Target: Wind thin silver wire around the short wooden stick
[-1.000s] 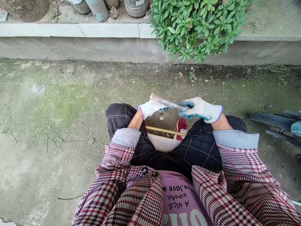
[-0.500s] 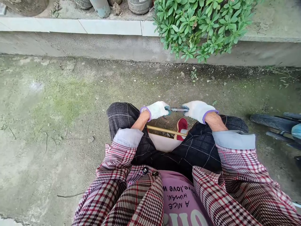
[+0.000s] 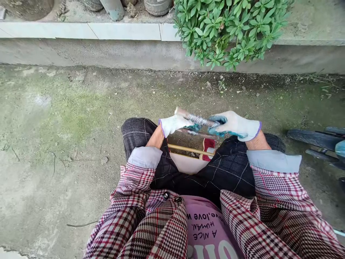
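Observation:
A brownish stick (image 3: 201, 120) with a pale cut end and silvery wire wound round its middle slants between my hands, slightly blurred. Below it, a second thin rod (image 3: 198, 133) with a silvery patch runs nearly parallel; whether the two are joined is hidden. My right hand (image 3: 233, 126), in a white glove with blue-green fingers, grips the right end of the stick. Just under the stick's middle, my left hand (image 3: 179, 125), gloved alike, has its fingers closed at the rods. Both hands are above the gap between my knees.
Between my legs show a yellowish bar (image 3: 188, 149) and a red shoe (image 3: 208, 148). A leafy green bush (image 3: 231, 32) overhangs the low concrete ledge (image 3: 121, 31) ahead. Pots (image 3: 157, 6) stand on the ledge. Dark wheel-like parts (image 3: 314, 139) are at the right.
The stick has turned into a slant, and its pale left end and the second rod now show. My right hand has shifted slightly right and turned; my left moved slightly left.

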`<state>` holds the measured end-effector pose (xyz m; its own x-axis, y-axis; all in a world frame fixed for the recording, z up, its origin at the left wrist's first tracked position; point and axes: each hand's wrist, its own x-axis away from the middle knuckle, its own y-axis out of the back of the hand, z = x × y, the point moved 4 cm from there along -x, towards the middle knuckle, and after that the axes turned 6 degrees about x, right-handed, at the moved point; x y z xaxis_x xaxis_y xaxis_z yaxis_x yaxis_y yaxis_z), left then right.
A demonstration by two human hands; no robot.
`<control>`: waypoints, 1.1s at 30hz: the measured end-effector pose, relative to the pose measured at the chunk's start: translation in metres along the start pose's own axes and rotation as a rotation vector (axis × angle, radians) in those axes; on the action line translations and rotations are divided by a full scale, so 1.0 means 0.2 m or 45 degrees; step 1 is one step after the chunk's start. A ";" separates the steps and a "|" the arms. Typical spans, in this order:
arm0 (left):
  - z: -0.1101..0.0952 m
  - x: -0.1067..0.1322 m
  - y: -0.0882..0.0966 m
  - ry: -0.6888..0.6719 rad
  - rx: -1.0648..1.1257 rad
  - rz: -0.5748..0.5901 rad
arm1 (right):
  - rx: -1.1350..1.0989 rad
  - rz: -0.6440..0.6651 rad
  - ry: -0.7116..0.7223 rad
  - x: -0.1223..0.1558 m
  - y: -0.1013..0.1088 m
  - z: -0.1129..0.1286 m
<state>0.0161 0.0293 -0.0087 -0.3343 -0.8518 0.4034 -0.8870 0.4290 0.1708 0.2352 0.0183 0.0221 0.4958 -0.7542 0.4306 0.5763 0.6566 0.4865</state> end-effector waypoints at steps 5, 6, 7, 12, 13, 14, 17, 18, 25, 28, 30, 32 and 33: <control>0.01 0.05 -0.07 0.045 0.721 0.482 | -0.305 -0.331 -0.019 -0.02 -0.01 0.00; 0.03 0.04 -0.08 0.051 0.855 0.526 | -0.383 -0.373 -0.025 -0.03 -0.01 0.00; 0.05 0.03 -0.09 0.058 0.945 0.540 | -0.462 -0.409 -0.030 -0.03 -0.01 0.00; 0.08 -0.05 -0.14 -0.031 1.102 0.524 | -0.792 -0.603 0.105 -0.05 0.02 -0.01; 0.08 -0.06 -0.15 -0.072 1.090 0.528 | -0.840 -0.623 0.137 -0.06 0.02 -0.01; 0.07 -0.06 -0.16 -0.111 1.066 0.524 | -0.885 -0.627 0.159 -0.06 0.02 0.00; 0.06 -0.04 -0.20 -0.183 0.887 0.472 | -1.013 -0.561 0.173 -0.07 0.00 0.03; 0.07 -0.03 -0.21 -0.188 0.807 0.444 | -1.047 -0.536 0.168 -0.08 -0.01 0.04; 0.12 -0.05 -0.21 -0.090 1.021 0.213 | -1.053 -0.525 0.229 -0.05 0.02 0.09; 0.12 -0.07 -0.16 0.007 1.335 0.233 | -1.044 -0.559 0.235 -0.02 0.04 0.08; 0.11 -0.08 -0.12 0.033 1.435 0.190 | -1.015 -0.543 0.233 0.00 0.05 0.07; 0.10 -0.07 -0.08 0.029 1.482 0.101 | -0.981 -0.482 0.238 0.01 0.03 0.08; 0.09 -0.07 -0.06 0.029 1.500 0.049 | -0.970 -0.448 0.243 0.01 0.03 0.08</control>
<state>0.0258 0.0310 -0.0331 -0.3717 -0.8339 0.4080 -0.6273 -0.0983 -0.7725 0.2289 0.0201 0.0379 0.2681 -0.9460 0.1822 0.9619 0.2525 -0.1046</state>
